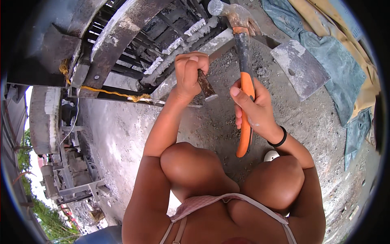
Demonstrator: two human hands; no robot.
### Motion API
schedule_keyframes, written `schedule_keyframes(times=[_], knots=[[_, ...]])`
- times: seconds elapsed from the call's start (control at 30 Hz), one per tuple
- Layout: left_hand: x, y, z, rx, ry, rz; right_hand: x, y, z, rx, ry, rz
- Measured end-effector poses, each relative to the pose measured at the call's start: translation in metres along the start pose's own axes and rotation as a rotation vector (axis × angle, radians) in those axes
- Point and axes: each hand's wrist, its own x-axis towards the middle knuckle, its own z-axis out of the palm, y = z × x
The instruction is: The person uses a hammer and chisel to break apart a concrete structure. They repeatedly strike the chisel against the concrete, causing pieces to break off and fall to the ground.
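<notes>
Claw hammer point(247, 83) sits in the right hand point(256, 107), whose fingers and thumb are wrapped round the orange part of its handle; some handle runs out below the grip, and the steel head point(237, 16) is well beyond it. It should feel stiff, tough and head-heavy. The orange covering looks rubbery and ought to resist slipping, though dust could lessen that; it seems the right place to hold, nearer the tail for more swing, higher up for more control. To the left of this grip, apart from the hammer, the left hand point(189, 75) is closed on a rusty metal bar point(208, 88), which looks hard and dense, best held back from its exposed flat end. Beyond the left fist stands a whitened metal frame point(126, 28); beyond and right of the hammer grip lies a flat metal plate point(304, 67).
</notes>
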Motion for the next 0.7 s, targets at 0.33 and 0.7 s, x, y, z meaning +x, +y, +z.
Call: schedule_keyframes(times=[0.33, 0.7], knots=[[0.006, -0.011, -0.034, 0.045, 0.158, 0.065, 0.001, 0.026, 0.031, -0.273, 0.054, 0.067], [-0.008, -0.041, -0.031, -0.012, 0.176, 0.116, 0.015, 0.026, 0.030, -0.395, 0.191, 0.082]])
